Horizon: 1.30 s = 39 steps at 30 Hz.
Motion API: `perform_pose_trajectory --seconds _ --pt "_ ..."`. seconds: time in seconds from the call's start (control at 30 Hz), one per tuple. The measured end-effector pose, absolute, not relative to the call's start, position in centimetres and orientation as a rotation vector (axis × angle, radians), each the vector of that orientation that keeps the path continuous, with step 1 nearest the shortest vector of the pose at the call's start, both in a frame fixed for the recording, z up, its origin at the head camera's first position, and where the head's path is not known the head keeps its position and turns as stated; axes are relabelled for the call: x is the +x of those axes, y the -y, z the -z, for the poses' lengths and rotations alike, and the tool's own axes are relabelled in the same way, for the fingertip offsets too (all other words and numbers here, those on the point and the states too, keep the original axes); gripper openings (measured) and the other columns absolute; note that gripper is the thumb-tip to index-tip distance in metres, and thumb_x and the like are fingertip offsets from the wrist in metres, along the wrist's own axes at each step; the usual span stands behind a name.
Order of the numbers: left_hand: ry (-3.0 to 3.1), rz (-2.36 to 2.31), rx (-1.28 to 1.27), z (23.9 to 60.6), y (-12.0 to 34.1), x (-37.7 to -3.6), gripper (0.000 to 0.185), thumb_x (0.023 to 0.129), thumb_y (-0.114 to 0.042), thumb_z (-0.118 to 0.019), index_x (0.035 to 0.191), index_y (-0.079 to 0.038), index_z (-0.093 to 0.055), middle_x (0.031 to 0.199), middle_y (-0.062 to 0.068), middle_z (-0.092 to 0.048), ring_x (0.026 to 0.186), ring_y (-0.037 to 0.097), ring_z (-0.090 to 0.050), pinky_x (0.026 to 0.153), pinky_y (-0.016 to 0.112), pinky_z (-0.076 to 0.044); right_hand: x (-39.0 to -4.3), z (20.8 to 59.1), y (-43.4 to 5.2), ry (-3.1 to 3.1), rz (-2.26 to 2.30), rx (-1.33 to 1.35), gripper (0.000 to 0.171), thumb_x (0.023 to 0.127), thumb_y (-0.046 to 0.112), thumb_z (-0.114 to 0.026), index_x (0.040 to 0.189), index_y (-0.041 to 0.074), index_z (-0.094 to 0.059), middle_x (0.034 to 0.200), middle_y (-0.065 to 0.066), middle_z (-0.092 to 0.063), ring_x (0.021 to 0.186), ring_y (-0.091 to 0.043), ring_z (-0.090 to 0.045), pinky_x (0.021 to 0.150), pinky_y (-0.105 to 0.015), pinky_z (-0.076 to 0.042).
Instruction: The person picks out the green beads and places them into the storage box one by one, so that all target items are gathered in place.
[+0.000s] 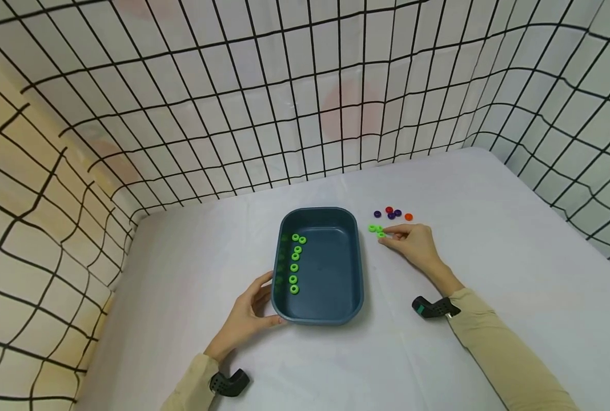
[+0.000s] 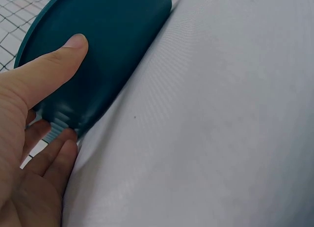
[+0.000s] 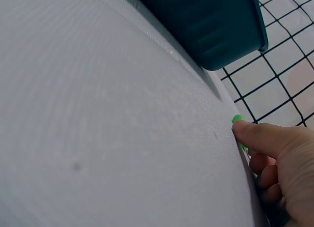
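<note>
A dark blue-green plastic bin stands on the white-covered table, with several small green rings along its left side. My left hand holds the bin's near left corner. In the left wrist view its thumb lies on one wall, and the other fingers curl round the corner. To the right of the bin, my right hand has thumb and forefinger on a loose green ring. Two more green rings lie right by the fingertips. In the right wrist view, green shows at the thumb tip.
Just beyond the right hand lie a few purple rings, a red ring and an orange ring. Black wire mesh fences the table's back and sides, with pale sheeting behind it.
</note>
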<state>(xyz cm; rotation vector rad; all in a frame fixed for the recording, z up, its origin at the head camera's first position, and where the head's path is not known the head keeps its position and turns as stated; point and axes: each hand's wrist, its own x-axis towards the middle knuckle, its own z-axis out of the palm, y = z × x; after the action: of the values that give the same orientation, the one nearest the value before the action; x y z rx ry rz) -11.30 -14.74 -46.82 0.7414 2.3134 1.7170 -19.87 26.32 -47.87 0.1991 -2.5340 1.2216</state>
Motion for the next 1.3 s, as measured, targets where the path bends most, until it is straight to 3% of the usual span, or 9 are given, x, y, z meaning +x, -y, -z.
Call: perform_pose_trajectory --seconds 0.7,1.03,1.17,1.3 --pt "-2.307 -1.734 0.719 46.9 15.1 -11.3 0.095 0.073 -0.008 -0.087 0.152 -0.014 -0.035 0.15 0.015 -0.046 0.132 0.035 -0.051 0.109 0.018 -0.039 -20.0 47.5 -26.0 2.539 -1.189 0.223 0.022 0.077 0.012 -0.085 0.092 -0.002 -0.078 0.074 -0.012 -0.071 0.059 -0.004 -0.05 0.051 -0.013 -0.04" --pt "-2.304 -1.724 0.724 46.7 14.8 -11.8 0.094 0.073 -0.009 -0.088 0.152 -0.015 -0.037 0.153 0.011 -0.042 0.134 0.034 -0.049 0.111 0.021 -0.04 -19.7 46.8 -26.7 2.543 -1.338 0.053 0.026 0.083 0.019 -0.081 0.1 -0.001 -0.077 0.073 -0.009 -0.069 0.062 -0.007 -0.05 0.05 -0.018 -0.039" --pt "-2.299 -1.713 0.702 46.8 14.8 -11.8 0.095 0.073 -0.009 -0.088 0.152 -0.016 -0.037 0.155 0.01 -0.04 0.135 0.033 -0.049 0.111 0.022 -0.04 -19.9 45.6 -26.5 2.537 -1.427 -0.026 0.031 0.084 0.023 -0.08 0.101 -0.003 -0.076 0.068 -0.002 -0.064 0.057 -0.004 -0.047 0.046 -0.017 -0.037" --pt "-2.308 -1.713 0.686 46.7 15.0 -11.7 0.095 0.072 -0.01 -0.088 0.152 -0.017 -0.037 0.154 0.009 -0.041 0.135 0.032 -0.049 0.112 0.024 -0.04 -20.7 42.7 -25.3 2.514 -1.468 0.018 0.033 0.084 0.026 -0.08 0.102 -0.001 -0.076 0.067 -0.007 -0.067 0.05 -0.003 -0.047 0.043 -0.018 -0.038"
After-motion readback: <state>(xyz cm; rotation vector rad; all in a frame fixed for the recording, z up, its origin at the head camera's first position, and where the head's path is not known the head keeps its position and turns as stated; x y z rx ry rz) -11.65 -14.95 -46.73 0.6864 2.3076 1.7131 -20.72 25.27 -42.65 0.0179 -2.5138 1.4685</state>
